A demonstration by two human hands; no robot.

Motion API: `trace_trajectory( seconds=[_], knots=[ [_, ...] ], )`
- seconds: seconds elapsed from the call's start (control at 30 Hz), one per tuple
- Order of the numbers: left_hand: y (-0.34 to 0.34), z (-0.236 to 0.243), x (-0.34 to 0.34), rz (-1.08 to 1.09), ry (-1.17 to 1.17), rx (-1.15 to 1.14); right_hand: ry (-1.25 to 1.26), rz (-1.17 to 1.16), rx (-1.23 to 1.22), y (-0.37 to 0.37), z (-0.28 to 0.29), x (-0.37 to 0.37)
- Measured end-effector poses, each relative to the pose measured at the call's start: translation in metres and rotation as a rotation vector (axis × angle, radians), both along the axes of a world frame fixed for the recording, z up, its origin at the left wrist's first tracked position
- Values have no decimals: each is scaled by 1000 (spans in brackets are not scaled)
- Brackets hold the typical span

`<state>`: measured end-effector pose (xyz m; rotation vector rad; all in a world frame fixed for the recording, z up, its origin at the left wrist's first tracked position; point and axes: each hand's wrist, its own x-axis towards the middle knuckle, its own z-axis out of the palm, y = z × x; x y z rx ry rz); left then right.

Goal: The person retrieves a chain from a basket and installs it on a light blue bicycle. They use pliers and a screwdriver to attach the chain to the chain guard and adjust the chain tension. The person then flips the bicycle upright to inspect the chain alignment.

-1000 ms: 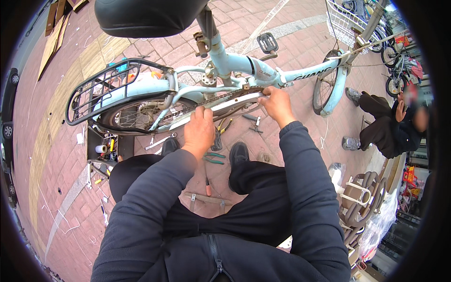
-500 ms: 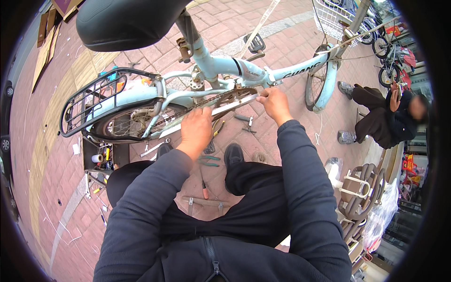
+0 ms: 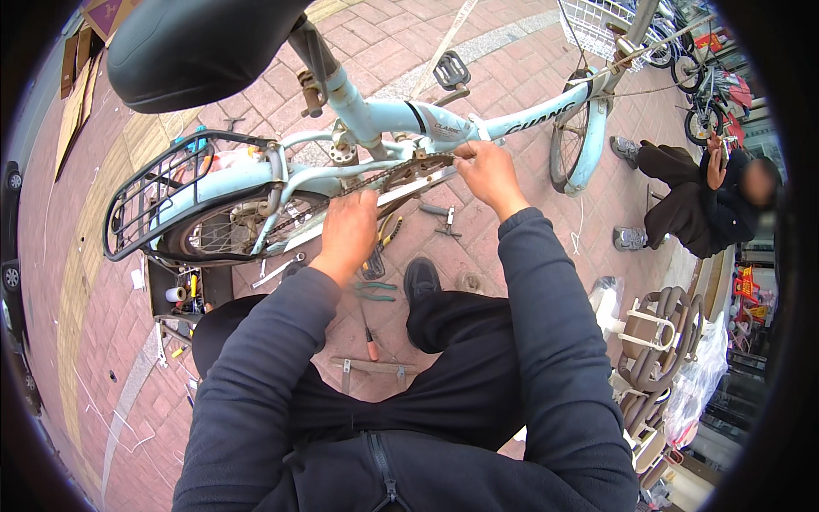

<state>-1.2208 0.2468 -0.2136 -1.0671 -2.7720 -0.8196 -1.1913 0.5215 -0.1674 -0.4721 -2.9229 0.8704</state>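
Note:
A light-blue bicycle (image 3: 384, 118) stands across the space before me. Along its near side runs a long white chain guard (image 3: 409, 188), just below the rusty chain (image 3: 358, 183) and chainring. Toward the rear wheel, my left hand (image 3: 345, 232) is closed over the guard, fingertips on its upper edge. My right hand (image 3: 490, 175) pinches at the guard's front end beside the chainring; the fingers hide the exact spot. Above the frame at upper left is the black saddle (image 3: 205, 51). One pedal (image 3: 452, 70) points away, and another black pedal (image 3: 373, 264) hangs near my left hand.
Between my feet lie green-handled pliers (image 3: 375, 292) and an orange-handled screwdriver (image 3: 370, 346). A wrench (image 3: 277, 271) rests near a toolbox (image 3: 175, 294) at left. At right a person (image 3: 708, 196) sits, with brown-and-white frames (image 3: 653, 341) stacked closer.
My right hand has shifted slightly left and up along the chainring. The bicycle appears a little farther left in view. My left hand keeps its grip on the chain guard.

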Motion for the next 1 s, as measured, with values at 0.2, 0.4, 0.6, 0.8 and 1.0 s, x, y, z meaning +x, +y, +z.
trace_trajectory(
  seconds=[0.2,0.4,0.6,0.8,1.0],
  knots=[
    [-2,-1,0,2,-10,35,203,168,64,-38,0,-15],
    [-2,4,-1,-2,-29,41,228,177,22,-40,-7,-17],
    [3,19,-1,66,13,23,174,134,-56,-41,-6,-17],
    [39,37,-19,66,-61,190,199,141,-101,-42,-7,-17],
    [71,40,-47,-25,-258,265,136,61,-208,-43,-9,-21]
  ],
)
